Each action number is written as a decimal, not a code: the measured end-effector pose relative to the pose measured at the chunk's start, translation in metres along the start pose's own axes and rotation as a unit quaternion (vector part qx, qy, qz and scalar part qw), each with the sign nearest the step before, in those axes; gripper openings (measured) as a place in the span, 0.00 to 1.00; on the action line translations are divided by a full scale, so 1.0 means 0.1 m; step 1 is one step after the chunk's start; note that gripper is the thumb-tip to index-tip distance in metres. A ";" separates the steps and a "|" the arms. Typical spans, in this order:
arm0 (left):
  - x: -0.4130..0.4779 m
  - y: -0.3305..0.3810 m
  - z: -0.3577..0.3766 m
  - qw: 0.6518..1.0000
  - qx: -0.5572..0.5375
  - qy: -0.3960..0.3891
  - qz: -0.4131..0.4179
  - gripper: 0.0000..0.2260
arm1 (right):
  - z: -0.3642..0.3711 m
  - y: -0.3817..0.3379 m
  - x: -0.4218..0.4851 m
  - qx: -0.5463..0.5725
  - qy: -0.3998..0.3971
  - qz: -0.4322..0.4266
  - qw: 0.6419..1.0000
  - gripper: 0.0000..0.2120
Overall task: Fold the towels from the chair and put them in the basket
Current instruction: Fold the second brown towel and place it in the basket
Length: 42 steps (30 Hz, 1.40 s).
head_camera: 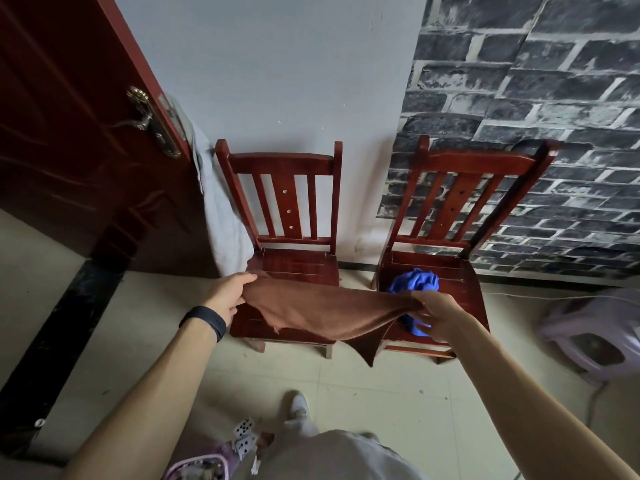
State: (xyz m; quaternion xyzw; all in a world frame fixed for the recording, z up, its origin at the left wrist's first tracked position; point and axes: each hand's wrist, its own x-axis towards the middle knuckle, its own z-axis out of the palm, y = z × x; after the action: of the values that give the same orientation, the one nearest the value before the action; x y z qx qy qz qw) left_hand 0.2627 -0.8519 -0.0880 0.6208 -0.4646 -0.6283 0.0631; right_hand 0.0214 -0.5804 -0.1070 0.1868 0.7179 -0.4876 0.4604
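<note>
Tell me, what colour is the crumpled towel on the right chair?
Bright blue. The towel shows best in the head view, partly behind the right hand.

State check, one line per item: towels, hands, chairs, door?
Brown towel: stretched between both hands, unfolded.
Blue towel: crumpled on right chair.
Left hand: pinching brown towel corner.
Right hand: gripping opposite edge.
Left chair: seat bare at back.
Door: open.
</note>
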 end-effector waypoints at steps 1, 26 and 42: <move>-0.01 -0.02 -0.02 1.000 -0.012 -0.008 -0.001 0.13 | 0.00 0.00 -0.01 0.013 0.013 -0.012 1.000 0.02; -0.07 -0.85 -0.50 0.981 -0.015 0.153 0.122 0.05 | 0.30 0.69 0.13 -0.082 0.064 -0.217 0.971 0.04; 1.84 -0.42 -0.67 0.992 -0.037 0.103 -0.067 0.06 | 1.58 0.30 1.38 -0.021 0.078 -0.027 0.996 0.06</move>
State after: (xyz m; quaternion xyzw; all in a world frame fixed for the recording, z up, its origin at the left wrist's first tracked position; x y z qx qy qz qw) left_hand 0.2994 -0.9827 -0.2351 0.7092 -0.3890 -0.5808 0.0912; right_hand 0.0488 -0.7296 -0.2548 0.1948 0.7667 -0.4686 0.3933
